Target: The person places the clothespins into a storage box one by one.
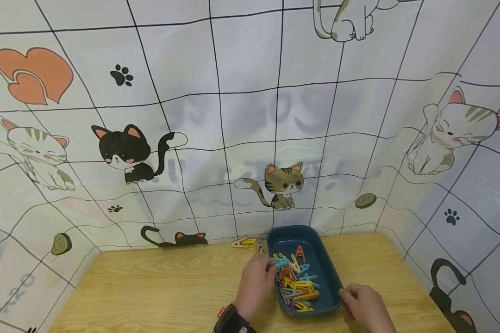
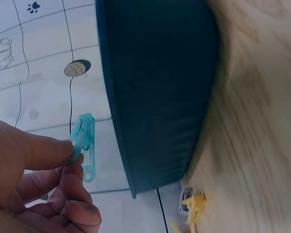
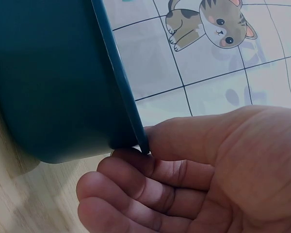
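Between thumb and fingers, my left hand [image 1: 256,282] pinches a light blue clothespin [image 2: 87,141], held just over the left rim of a dark blue plastic bin [image 1: 331,277]. My right hand [image 1: 364,305] grips the bin's rim near its right front corner, thumb on the outer edge and fingers curled beneath, as the right wrist view shows. Inside the bin lie several clothespins [image 1: 297,286] in yellow, orange, grey, blue and other colours, heaped toward its left and front. An orange clothespin [image 1: 300,253] sits farther back in it.
A few yellow and grey clothespins [image 1: 246,242] lie on the wooden table [image 1: 158,286] left of the bin's back end. A white sheet [image 1: 250,115] printed with cats and grid lines rises behind the table and at both sides. A dark watch [image 1: 231,319] is on the left wrist.
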The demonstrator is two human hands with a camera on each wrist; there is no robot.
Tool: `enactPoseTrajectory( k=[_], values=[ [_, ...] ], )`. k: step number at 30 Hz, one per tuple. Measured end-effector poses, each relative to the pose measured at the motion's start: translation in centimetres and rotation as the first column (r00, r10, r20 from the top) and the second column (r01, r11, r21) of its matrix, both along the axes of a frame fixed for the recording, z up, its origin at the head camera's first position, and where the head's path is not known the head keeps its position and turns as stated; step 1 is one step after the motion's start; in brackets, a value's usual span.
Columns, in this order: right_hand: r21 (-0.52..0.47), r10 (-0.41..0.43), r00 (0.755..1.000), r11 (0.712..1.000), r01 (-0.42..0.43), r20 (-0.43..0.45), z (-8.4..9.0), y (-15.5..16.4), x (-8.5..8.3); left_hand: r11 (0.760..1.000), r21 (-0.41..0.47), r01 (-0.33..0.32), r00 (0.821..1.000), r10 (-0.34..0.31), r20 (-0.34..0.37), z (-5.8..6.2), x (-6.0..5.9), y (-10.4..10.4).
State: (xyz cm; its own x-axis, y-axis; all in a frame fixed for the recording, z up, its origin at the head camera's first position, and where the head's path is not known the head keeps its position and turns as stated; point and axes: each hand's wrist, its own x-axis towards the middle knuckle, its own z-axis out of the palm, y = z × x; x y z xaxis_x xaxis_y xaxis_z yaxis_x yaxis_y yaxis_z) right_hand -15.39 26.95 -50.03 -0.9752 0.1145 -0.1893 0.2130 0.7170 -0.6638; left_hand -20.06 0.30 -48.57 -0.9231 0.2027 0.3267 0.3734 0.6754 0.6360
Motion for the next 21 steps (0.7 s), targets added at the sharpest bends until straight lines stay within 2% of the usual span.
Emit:
enactPoseTrajectory(
  k=[6,21],
  values=[
    [-0.003,-0.001,1.0,1.0,0.001,0.002,0.0,0.0,0.0,1.0,0.005,0.013,0.999,-0.013,0.05,-0.3,0.0,1.0],
    [-0.004,-0.003,1.0,1.0,0.003,0.004,-0.1,0.1,-0.1,0.998,0.036,0.048,0.996,-0.05,0.074,-0.8,0.4,1.7]
  ],
)
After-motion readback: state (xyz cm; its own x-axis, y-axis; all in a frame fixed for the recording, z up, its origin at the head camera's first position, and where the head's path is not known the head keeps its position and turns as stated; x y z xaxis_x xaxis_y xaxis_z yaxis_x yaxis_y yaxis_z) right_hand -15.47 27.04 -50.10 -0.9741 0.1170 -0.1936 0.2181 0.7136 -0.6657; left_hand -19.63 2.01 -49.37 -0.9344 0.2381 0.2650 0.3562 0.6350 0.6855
